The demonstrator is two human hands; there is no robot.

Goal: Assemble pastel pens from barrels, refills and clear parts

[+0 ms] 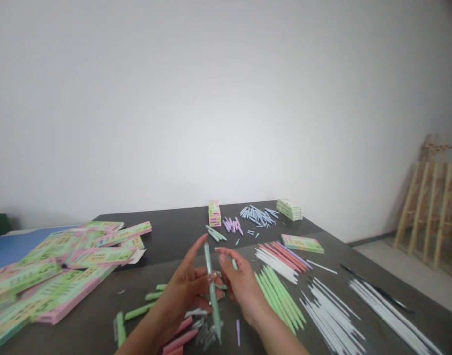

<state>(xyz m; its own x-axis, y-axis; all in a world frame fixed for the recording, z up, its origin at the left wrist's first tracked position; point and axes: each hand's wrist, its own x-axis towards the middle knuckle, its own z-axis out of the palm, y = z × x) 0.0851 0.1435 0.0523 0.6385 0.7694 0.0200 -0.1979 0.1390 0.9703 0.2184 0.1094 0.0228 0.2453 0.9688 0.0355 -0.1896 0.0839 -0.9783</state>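
My left hand (191,283) is closed around a slim pale mint-green pen (213,298) in the middle foreground, its upper part clear or whitish. The index finger of that hand points upward alongside the pen. Just to the right, my right hand (244,286) has thumb and index finger curled together on a small mint-green piece (234,265), perhaps a cap. Below the hands lie several clear plastic pieces (206,337), pink pen barrels (181,340) and green barrels (139,311). A thin purple piece (238,332) rests by my right wrist.
Printed cardboard boxes (103,256) are heaped at the left. On the right lie green pens (279,298), pink pens (285,254) and white sticks (332,315). Purple (233,225) and blue pieces (257,215) sit farther back, near stacked boxes (214,214). Wooden easels (433,207) lean beyond the table.
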